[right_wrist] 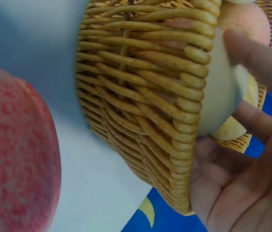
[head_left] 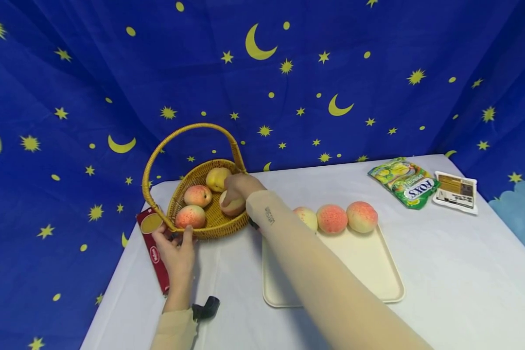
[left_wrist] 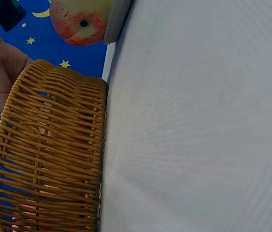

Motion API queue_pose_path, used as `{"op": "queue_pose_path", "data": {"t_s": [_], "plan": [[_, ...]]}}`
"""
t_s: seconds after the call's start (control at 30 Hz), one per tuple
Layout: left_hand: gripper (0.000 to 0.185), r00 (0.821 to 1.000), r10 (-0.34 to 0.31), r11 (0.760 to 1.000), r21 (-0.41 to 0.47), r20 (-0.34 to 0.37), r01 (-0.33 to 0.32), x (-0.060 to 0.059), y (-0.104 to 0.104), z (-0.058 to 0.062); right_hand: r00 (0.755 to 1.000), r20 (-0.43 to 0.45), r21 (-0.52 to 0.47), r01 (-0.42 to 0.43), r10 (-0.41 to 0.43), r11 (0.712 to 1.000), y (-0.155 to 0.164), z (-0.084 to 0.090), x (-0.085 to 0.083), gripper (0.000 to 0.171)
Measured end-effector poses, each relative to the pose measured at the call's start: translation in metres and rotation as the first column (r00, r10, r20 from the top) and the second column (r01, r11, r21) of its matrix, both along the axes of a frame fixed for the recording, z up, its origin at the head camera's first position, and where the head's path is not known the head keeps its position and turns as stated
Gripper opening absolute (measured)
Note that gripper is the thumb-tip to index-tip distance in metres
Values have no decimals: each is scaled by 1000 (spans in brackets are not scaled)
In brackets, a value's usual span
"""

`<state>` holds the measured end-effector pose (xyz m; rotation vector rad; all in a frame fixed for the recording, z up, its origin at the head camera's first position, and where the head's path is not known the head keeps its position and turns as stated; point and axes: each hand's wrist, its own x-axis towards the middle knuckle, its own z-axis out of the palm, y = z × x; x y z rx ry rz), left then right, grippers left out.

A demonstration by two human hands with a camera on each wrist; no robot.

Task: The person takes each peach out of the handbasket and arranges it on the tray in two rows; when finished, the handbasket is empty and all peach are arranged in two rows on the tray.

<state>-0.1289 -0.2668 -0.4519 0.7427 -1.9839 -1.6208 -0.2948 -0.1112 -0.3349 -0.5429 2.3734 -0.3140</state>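
A wicker basket [head_left: 218, 232] with an arched handle [head_left: 146, 165] stands at the back left of the table. My right hand [head_left: 240, 187] reaches into its right side, fingers and thumb around a pale peach [head_left: 232, 206]. In the right wrist view that peach [right_wrist: 218, 92] sits just inside the woven rim. Two pink peaches [head_left: 198, 196] and a yellow fruit [head_left: 218, 179] lie in the basket too. My left hand [head_left: 177, 253] holds the basket's near left corner by the handle's foot, thumb and fingers spread at the rim.
Along the far edge of a cream tray [head_left: 358, 265] three peaches [head_left: 332, 218] sit in a row. A red box [head_left: 158, 257] lies left of the basket, partly under my left hand. A green FOX'S bag [head_left: 404, 182] and a white-edged packet [head_left: 456, 192] lie at the back right.
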Motion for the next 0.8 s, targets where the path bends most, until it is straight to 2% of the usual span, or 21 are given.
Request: {"op": "queue_pose_path", "data": {"t_s": [0.1, 0.17, 0.33, 0.57, 0.8], "plan": [[60, 1000, -1, 1000, 3, -3, 1, -1, 1, 0, 1000, 18, -47, 24, -23, 999, 0, -3, -4, 72], [60, 1000, -1, 1000, 2, -12, 1, -1, 1, -1, 996, 54, -103, 72, -67, 992, 0, -3, -5, 74], [60, 999, 9, 1000, -10, -32, -10, -2, 1, -2, 980, 148, -250, 166, -132, 954, 3, 1, -8, 76], [60, 999, 3, 1000, 6, -41, -3, -1, 3, -1, 991, 131, -398, 91, -42, 913, 20, 18, -12, 69], [61, 1000, -2, 1000, 2, -26, 2, 0, 1, 0, 1000, 21, -436, 0, 10, 900, 42, 30, -12, 64]]}}
